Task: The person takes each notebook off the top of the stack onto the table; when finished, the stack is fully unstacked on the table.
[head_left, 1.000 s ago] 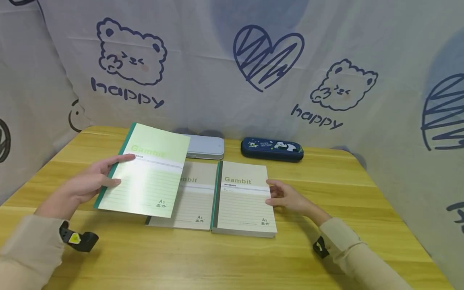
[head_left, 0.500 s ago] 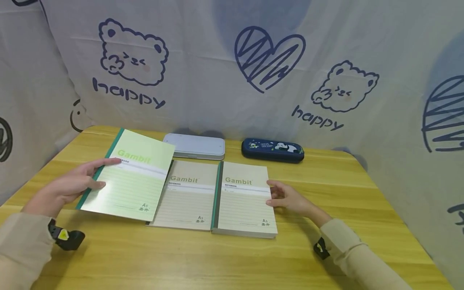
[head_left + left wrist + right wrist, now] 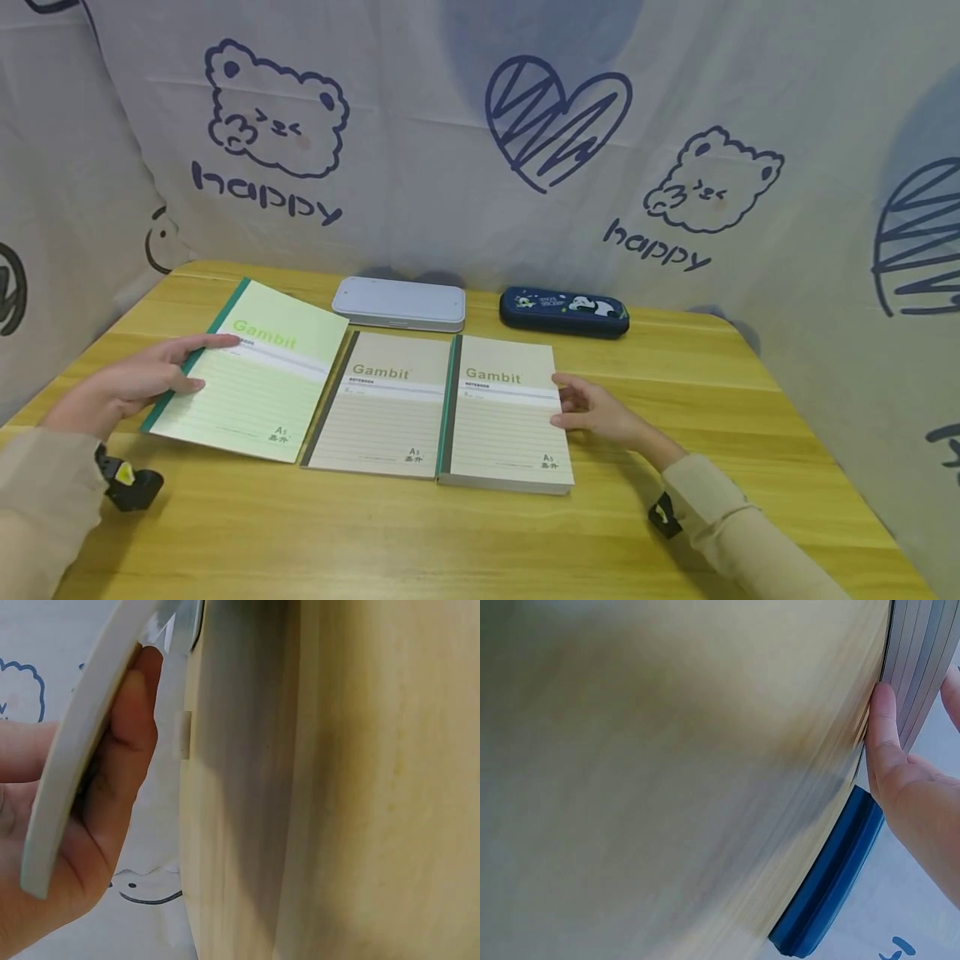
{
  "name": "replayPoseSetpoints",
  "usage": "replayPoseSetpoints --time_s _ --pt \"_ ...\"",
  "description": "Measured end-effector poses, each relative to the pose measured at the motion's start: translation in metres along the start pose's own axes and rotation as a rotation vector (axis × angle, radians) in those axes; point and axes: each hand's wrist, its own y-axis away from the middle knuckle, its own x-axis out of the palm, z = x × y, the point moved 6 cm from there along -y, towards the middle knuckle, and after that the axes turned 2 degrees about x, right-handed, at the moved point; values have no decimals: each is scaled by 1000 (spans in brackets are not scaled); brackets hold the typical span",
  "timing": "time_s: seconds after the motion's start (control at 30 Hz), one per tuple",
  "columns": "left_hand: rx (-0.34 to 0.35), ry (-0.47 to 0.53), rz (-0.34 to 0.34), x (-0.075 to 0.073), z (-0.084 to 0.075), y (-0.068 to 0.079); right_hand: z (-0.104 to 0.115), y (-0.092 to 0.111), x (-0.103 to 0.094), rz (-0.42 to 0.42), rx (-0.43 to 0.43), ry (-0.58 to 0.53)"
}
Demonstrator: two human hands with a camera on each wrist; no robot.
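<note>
My left hand [image 3: 138, 379] grips the spine side of a pale green notebook [image 3: 255, 392], thumb and index finger lying over its cover. From the left wrist view, the notebook's edge [image 3: 75, 750] stands tilted above the table, fingers beneath. To its right a greyish-beige notebook [image 3: 386, 421] with a dark spine lies flat. Beside that is a stack of notebooks [image 3: 506, 429], its top one dark-spined, with a green spine showing below. My right hand [image 3: 600, 414] touches the stack's right edge with its fingertips. Several layered page edges [image 3: 922, 660] show in the right wrist view.
Behind the notebooks, a white flat case [image 3: 401, 302] and a dark blue panda pencil case [image 3: 562, 312] lie near the back of the wooden table [image 3: 465, 542]. A printed cloth [image 3: 420, 192] hangs along the table's far side.
My left hand has carried the green-spined notebook left and lower, uncovering the middle notebook and the white case. The right hand and stack have stayed in place.
</note>
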Motion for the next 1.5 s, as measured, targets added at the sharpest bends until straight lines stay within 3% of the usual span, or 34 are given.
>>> replayPoseSetpoints --time_s 0.43,0.73,1.03,1.2,1.5 --pt "-17 -43 41 9 -1 -5 3 1 1 -2 0 7" --pt "-92 -16 67 12 6 -5 4 2 1 -1 7 9" --pt "-81 -196 21 11 5 -6 2 1 1 1 -6 2" --pt "-111 -239 2 10 6 -6 3 1 1 7 -19 11" --pt "-103 -292 -8 8 7 -4 3 1 0 0 -18 19"
